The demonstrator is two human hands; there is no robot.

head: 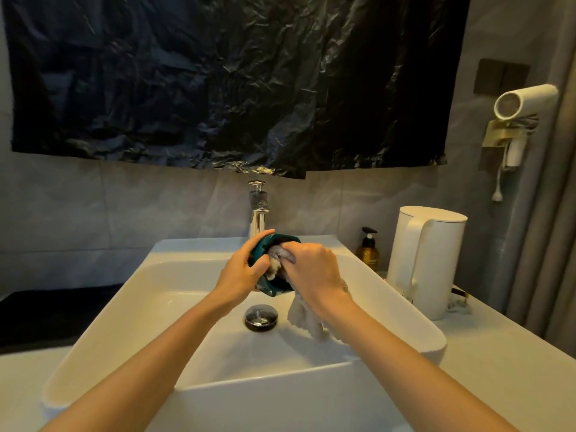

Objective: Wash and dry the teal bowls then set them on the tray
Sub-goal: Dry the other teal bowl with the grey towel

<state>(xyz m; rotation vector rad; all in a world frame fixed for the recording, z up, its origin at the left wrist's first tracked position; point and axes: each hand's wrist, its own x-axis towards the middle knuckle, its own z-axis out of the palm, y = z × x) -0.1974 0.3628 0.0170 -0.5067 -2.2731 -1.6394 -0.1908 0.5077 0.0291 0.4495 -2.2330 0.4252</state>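
Left hand gripping teal bowl, mouth facing right, right hand clutching cloth inside

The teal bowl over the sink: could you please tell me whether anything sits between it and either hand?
Yes: a pale cloth, bunched by the right hand, fills the opening of the teal bowl, so that hand meets cloth rather than bowl. The left hand grips the bowl's outer wall directly, nothing between.

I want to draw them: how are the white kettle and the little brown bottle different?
The kettle is white and tall; the bottle is amber-brown and much shorter. The kettle has a side handle and a flat lid; the bottle has a black pump on top. Both stand upright beside the sink.
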